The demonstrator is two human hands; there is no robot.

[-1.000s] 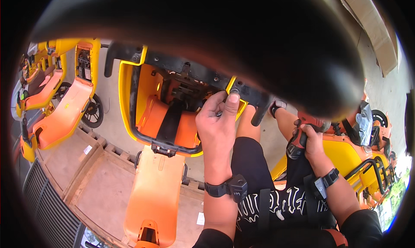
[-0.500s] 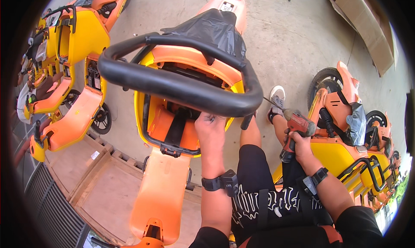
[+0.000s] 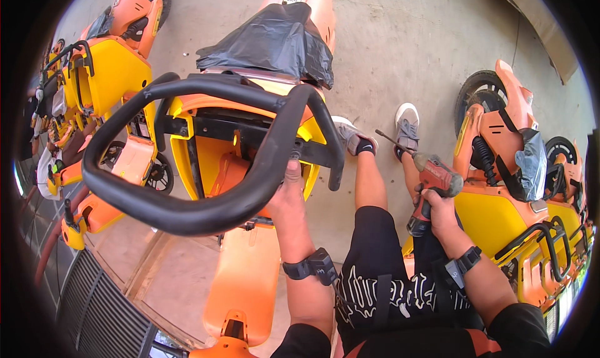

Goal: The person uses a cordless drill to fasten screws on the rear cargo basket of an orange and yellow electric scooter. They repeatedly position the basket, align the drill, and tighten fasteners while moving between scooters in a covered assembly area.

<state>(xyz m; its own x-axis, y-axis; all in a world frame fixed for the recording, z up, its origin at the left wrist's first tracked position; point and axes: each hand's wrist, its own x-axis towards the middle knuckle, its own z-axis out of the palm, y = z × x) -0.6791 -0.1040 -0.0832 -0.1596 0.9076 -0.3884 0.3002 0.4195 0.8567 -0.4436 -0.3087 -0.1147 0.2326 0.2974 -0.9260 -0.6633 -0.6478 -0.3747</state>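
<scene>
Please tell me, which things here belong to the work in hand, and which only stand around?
In use:
- left hand on the black bracket of the middle orange scooter
- right hand gripping the red power drill

Standing around:
- black plastic bag
- scooters at left
- scooters at right

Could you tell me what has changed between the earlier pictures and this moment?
The view has pulled back: the black tube frame, which filled the top a second ago, now loops in full over the orange and yellow scooter. The right hand has swung the red drill slightly outward. The left hand stays on the black bracket; the right keeps gripping the drill.
</scene>
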